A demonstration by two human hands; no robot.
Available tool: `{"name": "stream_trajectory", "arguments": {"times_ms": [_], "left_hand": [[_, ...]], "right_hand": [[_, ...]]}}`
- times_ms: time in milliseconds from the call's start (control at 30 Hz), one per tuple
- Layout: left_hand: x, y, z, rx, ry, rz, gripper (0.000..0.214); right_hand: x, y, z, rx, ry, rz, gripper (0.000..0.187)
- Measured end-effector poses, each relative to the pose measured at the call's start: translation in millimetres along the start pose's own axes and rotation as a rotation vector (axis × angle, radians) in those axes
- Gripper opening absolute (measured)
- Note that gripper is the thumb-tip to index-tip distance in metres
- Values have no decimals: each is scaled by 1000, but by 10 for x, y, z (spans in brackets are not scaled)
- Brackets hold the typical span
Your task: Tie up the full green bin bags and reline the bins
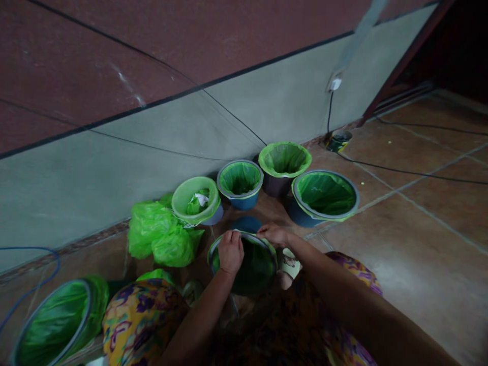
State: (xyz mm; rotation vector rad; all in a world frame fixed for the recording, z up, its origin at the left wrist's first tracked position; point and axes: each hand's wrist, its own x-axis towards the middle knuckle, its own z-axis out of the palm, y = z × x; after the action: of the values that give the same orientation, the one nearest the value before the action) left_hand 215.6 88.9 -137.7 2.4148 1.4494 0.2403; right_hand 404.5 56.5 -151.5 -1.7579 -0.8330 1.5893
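A small bin (244,284) with a green plastic liner (256,267) stands on the floor right in front of me. My left hand (230,251) is curled over the near-left part of its rim, fingers closed on the liner's edge. My right hand (275,235) rests on the far-right part of the rim, fingers bent onto the liner there. Both forearms reach in from the lower edge of the view, over a flowered garment (141,320).
Several lined bins stand along the wall: a pale green one (195,201), a blue one (240,184), a dark one (284,165) and a wide blue one (325,198). Bunched green bags (160,235) lie at the left. Another lined bin (53,323) sits lower left. Cables cross the tiles.
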Motion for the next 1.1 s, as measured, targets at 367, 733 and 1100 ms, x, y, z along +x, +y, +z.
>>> {"name": "stream_trajectory", "arguments": {"times_ms": [367, 733, 1100], "left_hand": [[91, 126, 217, -814, -140, -637, 26], [126, 23, 272, -489, -217, -477, 13], [94, -19, 267, -763, -296, -513, 6]], "right_hand": [[-31, -5, 139, -41, -198, 21, 3], [39, 37, 235, -16, -228, -93, 16], [43, 83, 203, 96, -259, 2, 14]]}}
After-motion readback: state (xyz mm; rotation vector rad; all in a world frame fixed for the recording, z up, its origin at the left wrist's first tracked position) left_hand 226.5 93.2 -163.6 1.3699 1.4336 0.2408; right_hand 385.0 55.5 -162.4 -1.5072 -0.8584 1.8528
